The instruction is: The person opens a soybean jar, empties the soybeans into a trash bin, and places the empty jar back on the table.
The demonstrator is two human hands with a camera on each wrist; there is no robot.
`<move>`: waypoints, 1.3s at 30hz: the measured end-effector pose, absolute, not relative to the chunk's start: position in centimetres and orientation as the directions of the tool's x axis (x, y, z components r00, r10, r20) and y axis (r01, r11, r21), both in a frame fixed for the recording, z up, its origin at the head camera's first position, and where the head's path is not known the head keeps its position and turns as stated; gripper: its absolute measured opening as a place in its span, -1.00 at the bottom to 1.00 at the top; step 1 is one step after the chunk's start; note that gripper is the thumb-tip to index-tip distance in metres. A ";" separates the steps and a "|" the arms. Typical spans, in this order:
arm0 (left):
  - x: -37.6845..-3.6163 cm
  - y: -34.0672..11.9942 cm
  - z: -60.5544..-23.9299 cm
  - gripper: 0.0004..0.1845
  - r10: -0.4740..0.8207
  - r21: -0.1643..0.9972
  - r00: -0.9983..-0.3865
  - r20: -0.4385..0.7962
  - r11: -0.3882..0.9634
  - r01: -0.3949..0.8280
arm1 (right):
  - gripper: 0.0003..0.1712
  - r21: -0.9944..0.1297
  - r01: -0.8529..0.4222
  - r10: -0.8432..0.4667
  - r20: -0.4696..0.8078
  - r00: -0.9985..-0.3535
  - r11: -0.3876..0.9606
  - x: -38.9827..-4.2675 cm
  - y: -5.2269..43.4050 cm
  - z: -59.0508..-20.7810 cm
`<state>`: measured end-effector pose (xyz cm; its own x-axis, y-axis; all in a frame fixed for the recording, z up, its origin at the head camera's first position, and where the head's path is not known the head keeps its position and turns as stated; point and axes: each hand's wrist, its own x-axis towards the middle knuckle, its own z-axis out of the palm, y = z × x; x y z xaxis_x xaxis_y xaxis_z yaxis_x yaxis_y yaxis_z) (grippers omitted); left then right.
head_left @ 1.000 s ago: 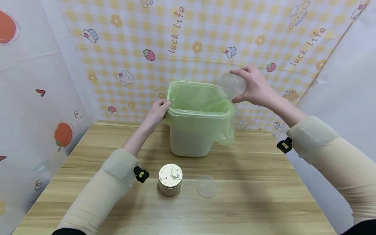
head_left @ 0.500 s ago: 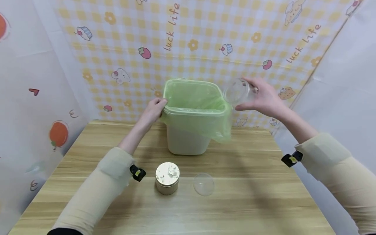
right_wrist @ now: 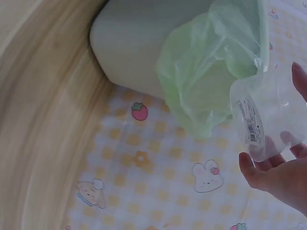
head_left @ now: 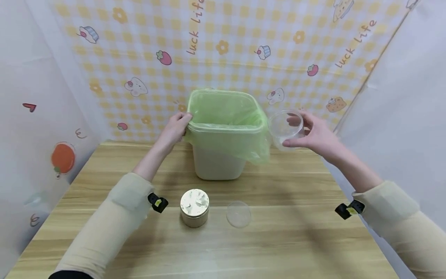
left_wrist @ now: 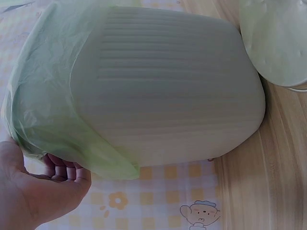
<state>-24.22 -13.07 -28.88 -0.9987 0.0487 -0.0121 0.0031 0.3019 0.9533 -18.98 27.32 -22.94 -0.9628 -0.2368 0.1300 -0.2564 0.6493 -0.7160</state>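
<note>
A pale bin stands at the back of the table, lined with a translucent green bag folded over its rim. My left hand grips the bin's left rim through the bag; in the left wrist view its fingers curl below the edge. To the right of the bin, my right hand holds a clear plastic tub between thumb and fingers. In the head view its mouth tilts towards me. The right wrist view shows a printed label on the tub, close to the overhanging bag.
A round metal tin with pale scraps on its top stands in front of the bin. Beside it, a clear round lid lies flat on the wooden table. A checked cloth hangs behind the bin.
My right hand has lowered the tub from beside the bin's rim and moved it right, turning its mouth from the bin towards me. The left hand stays on the rim.
</note>
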 end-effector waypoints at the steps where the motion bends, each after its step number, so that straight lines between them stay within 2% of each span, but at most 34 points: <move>1: -24.2 -13.1 -28.9 -0.51 0.046 0.954 -0.999 -0.014 0.301 0.001 | -0.03 -0.731 -0.252 -0.243 0.122 -0.962 0.634 -18.8 27.4 -23.4; 7: -24.3 -13.2 -29.0 -0.52 0.041 0.955 -0.999 -0.018 0.297 -0.005 | -0.07 -0.813 -0.249 -0.298 0.097 -0.950 0.527 -18.0 27.8 -25.9; 16: -24.3 -13.4 -29.0 -0.52 0.038 0.960 -0.999 -0.005 0.280 0.006 | -0.06 -0.859 -0.278 -0.394 0.099 -0.914 0.429 -17.2 28.5 -29.9; 28: -24.4 -13.3 -28.8 -0.55 0.043 0.958 -0.999 -0.015 0.287 -0.002 | 0.03 -0.878 -0.192 -0.438 -0.023 -0.898 0.439 -15.8 29.1 -34.6; 33: -24.3 -13.1 -28.7 -0.60 0.037 0.958 -0.999 -0.017 0.285 -0.006 | 0.02 -0.863 -0.213 -0.474 -0.035 -0.880 0.459 -15.2 29.1 -36.1; 39: -24.3 -13.0 -28.7 -0.51 0.037 0.960 -0.999 -0.024 0.280 -0.012 | 0.01 -0.839 -0.269 -0.522 -0.021 -0.853 0.474 -14.7 29.2 -37.7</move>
